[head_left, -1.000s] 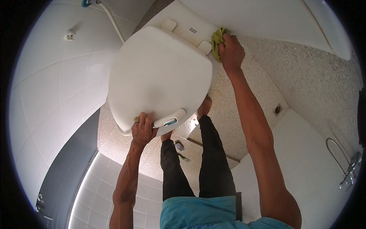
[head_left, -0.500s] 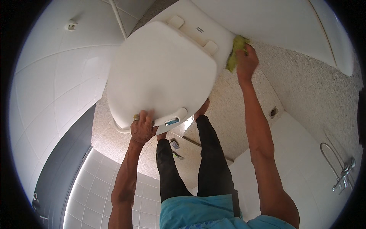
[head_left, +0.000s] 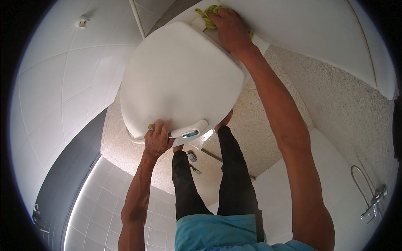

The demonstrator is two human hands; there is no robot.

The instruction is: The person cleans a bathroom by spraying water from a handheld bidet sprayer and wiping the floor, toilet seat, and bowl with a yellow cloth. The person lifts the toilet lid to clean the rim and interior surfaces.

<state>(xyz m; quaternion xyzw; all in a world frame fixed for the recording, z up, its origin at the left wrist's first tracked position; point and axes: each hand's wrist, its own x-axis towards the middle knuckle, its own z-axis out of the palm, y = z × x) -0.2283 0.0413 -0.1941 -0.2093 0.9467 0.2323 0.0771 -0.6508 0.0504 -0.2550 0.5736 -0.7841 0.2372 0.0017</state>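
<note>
The right hand (head_left: pixel 232 31) holds a crumpled yellow-green cloth (head_left: pixel 208 20) on the white ledge (head_left: pixel 261 44) behind the rounded white toilet lid (head_left: pixel 180 79); I judge the bunched hold lets it follow the surface. The left hand (head_left: pixel 157 140) lies over the lid's front edge, beside a curved white fitting (head_left: pixel 202 124) with a blue insert (head_left: pixel 191 133), apparently bracing the far reach. I cannot tell whether its fingers grip.

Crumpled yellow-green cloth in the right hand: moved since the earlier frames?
Yes, leftward: the cloth went from right of the rounded white toilet lid to behind its hinged edge.
</note>
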